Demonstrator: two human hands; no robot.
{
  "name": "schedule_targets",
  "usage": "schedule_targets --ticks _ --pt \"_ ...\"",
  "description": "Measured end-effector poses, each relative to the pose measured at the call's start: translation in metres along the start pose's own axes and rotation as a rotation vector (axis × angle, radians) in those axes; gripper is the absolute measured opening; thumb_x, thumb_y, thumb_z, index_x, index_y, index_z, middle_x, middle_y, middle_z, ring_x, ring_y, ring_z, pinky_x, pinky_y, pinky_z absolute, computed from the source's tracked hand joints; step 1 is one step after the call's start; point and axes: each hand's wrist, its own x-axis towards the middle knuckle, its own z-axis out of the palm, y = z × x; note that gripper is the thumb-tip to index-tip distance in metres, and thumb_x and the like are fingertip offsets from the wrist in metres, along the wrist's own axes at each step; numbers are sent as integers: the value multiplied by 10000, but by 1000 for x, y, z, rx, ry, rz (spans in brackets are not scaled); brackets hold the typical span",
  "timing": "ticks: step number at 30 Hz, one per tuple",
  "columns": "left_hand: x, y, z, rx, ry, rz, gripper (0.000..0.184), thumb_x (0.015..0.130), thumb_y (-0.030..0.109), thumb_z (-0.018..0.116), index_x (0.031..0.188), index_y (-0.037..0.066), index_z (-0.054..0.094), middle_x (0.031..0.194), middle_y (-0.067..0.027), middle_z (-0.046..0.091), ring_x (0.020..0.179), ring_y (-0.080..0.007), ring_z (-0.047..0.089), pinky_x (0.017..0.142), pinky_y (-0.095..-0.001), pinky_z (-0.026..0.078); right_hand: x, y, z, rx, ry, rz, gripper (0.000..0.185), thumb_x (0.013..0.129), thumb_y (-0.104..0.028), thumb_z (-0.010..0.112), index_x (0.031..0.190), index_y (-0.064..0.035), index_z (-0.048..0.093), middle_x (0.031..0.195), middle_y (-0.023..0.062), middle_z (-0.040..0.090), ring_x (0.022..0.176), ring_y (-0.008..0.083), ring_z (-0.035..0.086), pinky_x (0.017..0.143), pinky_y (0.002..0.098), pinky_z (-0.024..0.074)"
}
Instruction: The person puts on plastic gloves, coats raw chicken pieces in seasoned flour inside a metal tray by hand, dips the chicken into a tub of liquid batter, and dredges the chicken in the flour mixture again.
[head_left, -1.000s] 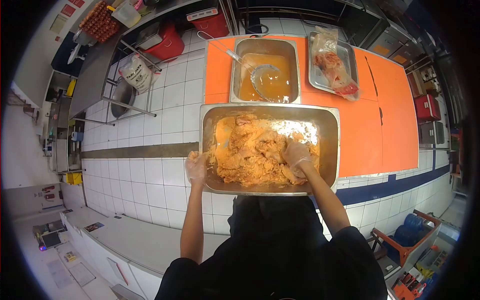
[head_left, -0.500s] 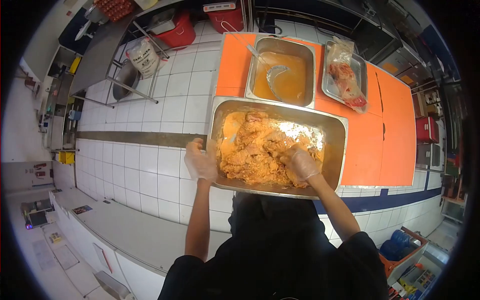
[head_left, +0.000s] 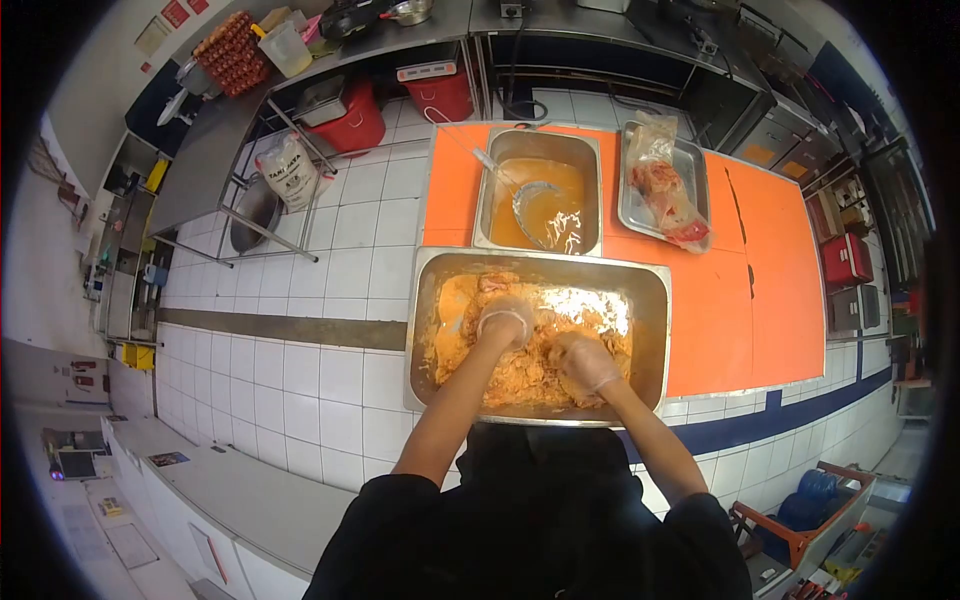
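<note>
A large steel pan (head_left: 650, 330) holds a heap of raw meat pieces (head_left: 465, 360) thickly coated in orange-yellow batter. Both my hands are inside it, in clear plastic gloves. My left hand (head_left: 508, 322) presses down into the middle of the heap, its fingers hidden by the hand itself and the meat. Just to the right, my right hand (head_left: 588, 362) is curled round some of the coated meat near the pan's front side. Behind the pan stands a deep steel container (head_left: 594, 200) of orange liquid, with a long-handled strainer (head_left: 520, 212) resting in it.
The orange table (head_left: 720, 330) extends right of the pan. On it, a steel tray (head_left: 630, 205) carries a plastic bag of raw meat (head_left: 665, 195). A steel counter, red bins (head_left: 350, 125) and a white sack (head_left: 290, 172) stand behind at left. White floor tiles lie to the left.
My left hand has gone from outside the pan's left rim into the meat. My right hand stays in the heap. The view has tilted up, so the table sits lower.
</note>
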Motion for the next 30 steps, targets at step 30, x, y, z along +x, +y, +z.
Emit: schedule_targets --ticks 30 --pt "-6 27 -172 -647 663 2 324 912 226 714 1164 39 633 1019 -167 726 893 -264 719 778 -400 573 -46 59 -68 -136 -459 340 277 907 -231 690 1113 -59 759 1088 204 765 1049 357 750 869 453 600"
